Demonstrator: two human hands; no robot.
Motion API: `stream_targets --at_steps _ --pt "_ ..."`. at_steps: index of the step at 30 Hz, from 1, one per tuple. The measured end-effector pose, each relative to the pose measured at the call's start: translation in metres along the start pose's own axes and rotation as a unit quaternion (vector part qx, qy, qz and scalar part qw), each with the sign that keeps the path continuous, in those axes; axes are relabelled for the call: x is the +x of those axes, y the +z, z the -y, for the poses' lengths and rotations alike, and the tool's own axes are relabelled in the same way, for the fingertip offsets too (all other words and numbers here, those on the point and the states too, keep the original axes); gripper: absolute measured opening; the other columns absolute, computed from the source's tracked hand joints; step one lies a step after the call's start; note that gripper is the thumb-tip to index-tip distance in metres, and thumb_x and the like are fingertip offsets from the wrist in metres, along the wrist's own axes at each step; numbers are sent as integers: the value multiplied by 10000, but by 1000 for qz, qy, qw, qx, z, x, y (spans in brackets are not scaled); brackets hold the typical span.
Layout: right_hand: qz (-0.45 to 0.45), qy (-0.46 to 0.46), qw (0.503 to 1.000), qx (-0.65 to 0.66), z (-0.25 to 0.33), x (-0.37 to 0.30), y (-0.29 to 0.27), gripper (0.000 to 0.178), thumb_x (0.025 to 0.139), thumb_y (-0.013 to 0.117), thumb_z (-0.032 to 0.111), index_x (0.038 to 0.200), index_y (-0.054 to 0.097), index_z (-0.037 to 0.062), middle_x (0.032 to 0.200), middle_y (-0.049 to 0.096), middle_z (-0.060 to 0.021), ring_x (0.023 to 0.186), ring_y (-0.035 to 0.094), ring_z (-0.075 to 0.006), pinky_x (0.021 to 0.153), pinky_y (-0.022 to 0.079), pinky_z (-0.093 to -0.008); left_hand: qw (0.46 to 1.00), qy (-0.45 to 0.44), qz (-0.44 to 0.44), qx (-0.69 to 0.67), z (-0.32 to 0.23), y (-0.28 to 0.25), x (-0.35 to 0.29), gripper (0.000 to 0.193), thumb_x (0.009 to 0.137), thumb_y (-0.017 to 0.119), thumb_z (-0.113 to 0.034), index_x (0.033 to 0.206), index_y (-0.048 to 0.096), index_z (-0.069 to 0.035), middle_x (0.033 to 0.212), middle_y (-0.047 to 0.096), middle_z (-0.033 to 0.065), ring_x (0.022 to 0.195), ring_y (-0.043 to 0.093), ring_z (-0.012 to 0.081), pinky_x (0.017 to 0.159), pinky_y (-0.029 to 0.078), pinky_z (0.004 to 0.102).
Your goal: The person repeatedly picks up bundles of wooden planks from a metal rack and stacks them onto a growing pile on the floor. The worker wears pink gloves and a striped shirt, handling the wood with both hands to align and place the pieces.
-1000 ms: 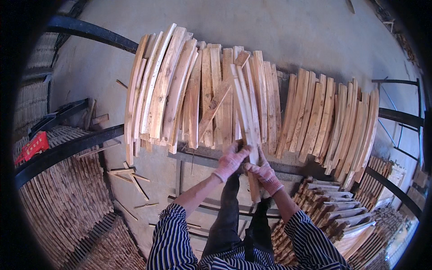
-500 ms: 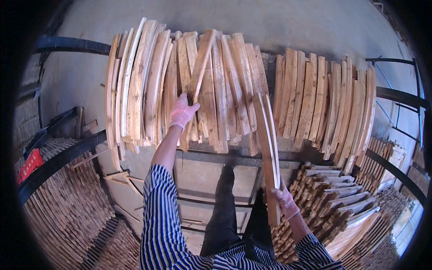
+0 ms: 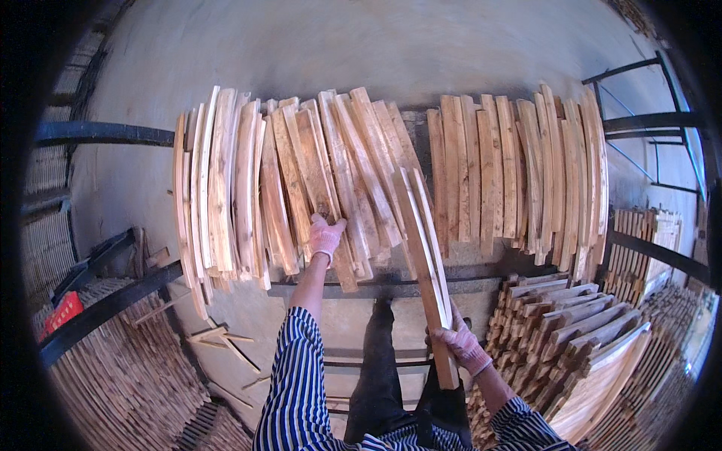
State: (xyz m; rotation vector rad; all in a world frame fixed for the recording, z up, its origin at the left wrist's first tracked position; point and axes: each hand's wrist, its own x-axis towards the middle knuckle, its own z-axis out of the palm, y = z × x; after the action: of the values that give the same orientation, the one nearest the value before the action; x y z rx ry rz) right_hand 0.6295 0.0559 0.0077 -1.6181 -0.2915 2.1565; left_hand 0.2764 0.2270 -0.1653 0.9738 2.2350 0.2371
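My left hand (image 3: 326,236), in a pink work glove, grips a wooden board (image 3: 320,180) across its width, thumb at one edge and fingers at the other. That board lies on the left row of rough boards (image 3: 222,188). Lower right, my gloved right hand (image 3: 463,347) is closed around the near end of a couple of long wooden strips (image 3: 430,263) held together. They slant up and leftward, their far ends over the right edge of the left row. Some of the right fingers are hidden behind the wood.
A second row of boards (image 3: 519,177) lies to the right on the dark metal rack (image 3: 391,288). Stacked timber (image 3: 556,331) stands at lower right, more stacks (image 3: 120,368) at lower left. Loose offcuts (image 3: 222,336) lie on the floor. A red object (image 3: 62,314) is far left.
The board under my left hand was tilted on edge and now lies flatter among the others. My right hand's strips have shifted slightly left. The whole view has shifted, rows appearing lower.
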Motion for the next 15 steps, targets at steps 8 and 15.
stream_targets --at_steps 8,15 --pt "16 -87 961 -262 65 -4 29 1112 746 844 122 1642 185 148 1354 587 -146 1010 649 -211 862 561 -321 921 45 239 -305 10 -28 -125 707 841 785 -433 1292 563 64 1129 701 166 1041 665 249 945 543 395" --pt "35 -64 936 -345 48 -43 37 1129 720 879 331 1624 232 131 1276 659 -174 1102 651 -226 943 528 -326 731 -222 310 -566 -51 10 -296 512 976 634 -438 1354 610 -93 1293 670 72 1150 644 255 1000 518 415"
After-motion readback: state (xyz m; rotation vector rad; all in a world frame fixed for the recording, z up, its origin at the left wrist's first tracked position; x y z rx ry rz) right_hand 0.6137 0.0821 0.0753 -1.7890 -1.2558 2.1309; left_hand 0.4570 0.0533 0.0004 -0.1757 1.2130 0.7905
